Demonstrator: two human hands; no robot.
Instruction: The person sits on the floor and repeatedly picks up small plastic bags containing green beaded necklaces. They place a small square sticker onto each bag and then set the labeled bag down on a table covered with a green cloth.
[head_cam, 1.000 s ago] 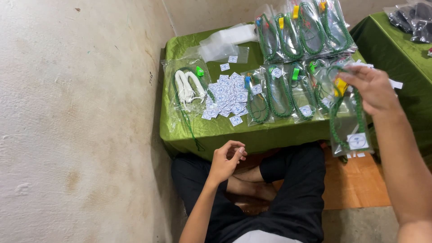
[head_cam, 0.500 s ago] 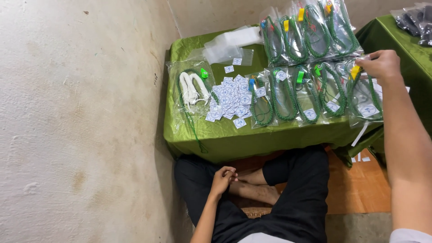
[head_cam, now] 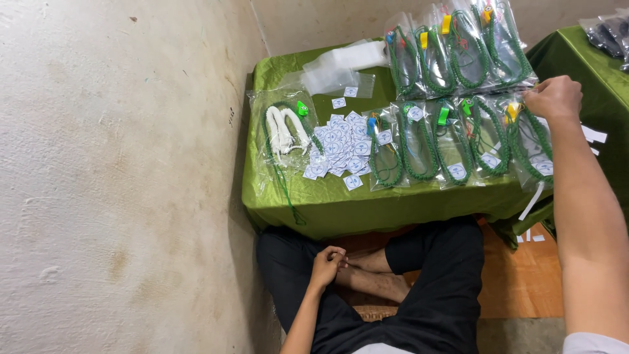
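2 hands apart, right hand (head_cam: 554, 97) closed on bagged green bead strand (head_cam: 529, 141), left hand (head_cam: 327, 261) loosely curled on crossed legs (head_cam: 373, 278)

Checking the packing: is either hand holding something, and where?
The right hand pinches the top edge of the rightmost clear bag of green beads on the table. The left hand rests on the foot, holding nothing.

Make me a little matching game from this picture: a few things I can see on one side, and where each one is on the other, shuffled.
Things:
1. right hand
2. left hand
3. pile of small white labels
4. white cord bundle

Places:
A. in a clear bag at the table's left end
B. resting on the crossed legs
C. on the rightmost bag of green beads
D. loose on the green cloth, mid-table

Pairs: 1-C, 2-B, 3-D, 4-A
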